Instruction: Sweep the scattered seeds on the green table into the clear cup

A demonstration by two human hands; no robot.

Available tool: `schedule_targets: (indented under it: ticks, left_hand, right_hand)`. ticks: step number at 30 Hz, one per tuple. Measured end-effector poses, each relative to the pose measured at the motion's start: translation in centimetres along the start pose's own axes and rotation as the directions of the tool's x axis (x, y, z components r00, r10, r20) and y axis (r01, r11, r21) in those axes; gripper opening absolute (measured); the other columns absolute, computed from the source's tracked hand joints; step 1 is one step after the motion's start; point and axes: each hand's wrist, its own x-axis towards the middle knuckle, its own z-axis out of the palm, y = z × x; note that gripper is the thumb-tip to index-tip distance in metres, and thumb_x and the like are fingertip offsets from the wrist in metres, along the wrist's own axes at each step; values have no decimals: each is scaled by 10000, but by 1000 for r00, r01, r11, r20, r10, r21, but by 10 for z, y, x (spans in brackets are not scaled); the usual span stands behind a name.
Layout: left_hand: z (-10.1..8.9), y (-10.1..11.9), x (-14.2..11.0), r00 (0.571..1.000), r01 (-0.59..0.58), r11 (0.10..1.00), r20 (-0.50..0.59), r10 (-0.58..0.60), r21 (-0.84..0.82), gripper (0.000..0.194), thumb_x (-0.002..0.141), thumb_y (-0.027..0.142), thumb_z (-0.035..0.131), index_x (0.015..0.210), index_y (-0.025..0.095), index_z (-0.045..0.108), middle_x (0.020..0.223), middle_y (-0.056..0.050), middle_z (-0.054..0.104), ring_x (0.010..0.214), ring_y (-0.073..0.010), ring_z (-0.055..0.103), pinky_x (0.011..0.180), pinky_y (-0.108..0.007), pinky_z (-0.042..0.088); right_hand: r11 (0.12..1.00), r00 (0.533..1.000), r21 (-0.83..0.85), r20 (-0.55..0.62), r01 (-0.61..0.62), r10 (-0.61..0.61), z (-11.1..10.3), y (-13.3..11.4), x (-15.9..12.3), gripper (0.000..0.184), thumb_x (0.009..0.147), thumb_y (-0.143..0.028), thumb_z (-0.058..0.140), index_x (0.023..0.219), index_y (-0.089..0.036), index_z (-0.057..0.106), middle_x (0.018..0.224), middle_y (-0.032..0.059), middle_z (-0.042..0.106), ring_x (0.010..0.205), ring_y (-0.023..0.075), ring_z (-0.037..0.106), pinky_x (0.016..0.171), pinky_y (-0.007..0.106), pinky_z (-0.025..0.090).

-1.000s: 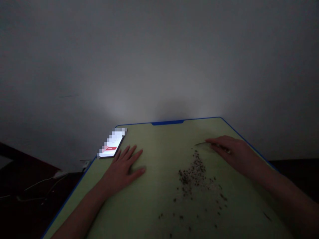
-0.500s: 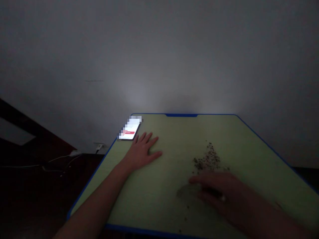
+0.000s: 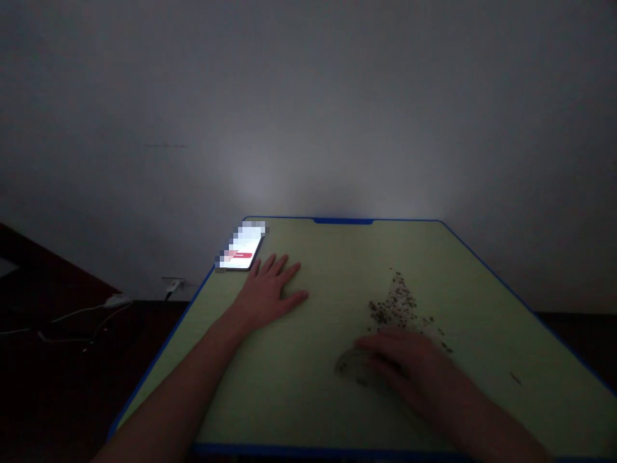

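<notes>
My right hand (image 3: pixel 409 357) is curled, thumb and fingers closed on a see-through rounded thing (image 3: pixel 348 365) low on the table. Its exact kind does not show in the dim light; a few dark specks appear in or under it. Just beyond the knuckles lies a loose pile of small dark bits (image 3: pixel 395 305), like seeds or dried leaves, with several strays to its right. My left hand (image 3: pixel 270 289) lies flat with fingers spread, holding nothing. Beside its fingertips rests a phone (image 3: pixel 245 247) with a lit screen, partly blurred out.
The pale green table (image 3: pixel 289 386) has a blue edge and stands against a grey wall (image 3: pixel 337 116). A thin dark sliver (image 3: pixel 515 378) lies at the right. Down on the left are a wall socket with a plug (image 3: pixel 174 285) and white cables (image 3: pixel 116 300).
The whole view has shifted slightly left. Dark specks seen near the front edge are gone from there. The right hand keeps hold of the see-through thing; the left hand stays flat.
</notes>
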Motion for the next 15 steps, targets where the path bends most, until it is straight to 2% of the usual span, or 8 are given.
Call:
schedule_targets:
  ticks: [4,8,12,15]
  left_hand:
    - [-1,0,0,1000,0,1000,6,0,-3,749,803,721,295,1403,277,356,1499,-90,308,1376,-325,237,1100,-543,165]
    - [2,-2,1,1000,-6,1000,-9,6,-4,736,806,713,302,1403,286,354,1501,-71,308,1376,-324,235,1101,-541,158]
    - [3,-4,2,1000,-9,1000,-4,9,0,733,804,713,307,1402,293,352,1503,-71,304,1379,-320,229,1098,-538,164]
    - [1,-3,2,1000,-2,1000,9,2,3,742,802,720,301,1400,286,360,1499,-80,310,1381,-316,228,1100,-535,162]
  right_hand:
    - [998,999,-55,-50,-24,21,-16,17,6,275,885,-226,477,1077,-235,674,995,62,711,902,219,653,806,384,520]
    - [1000,991,-15,-130,-21,19,-27,13,-15,252,880,-266,492,1040,-286,685,1008,40,719,904,216,670,782,351,549]
    - [999,995,12,-97,40,-39,-19,0,-44,240,851,-259,522,1010,-320,692,919,30,738,795,214,693,649,301,583]
    - [998,995,-9,-75,67,-67,-9,2,-52,270,850,-227,509,1046,-286,686,917,52,736,801,215,690,664,302,584]
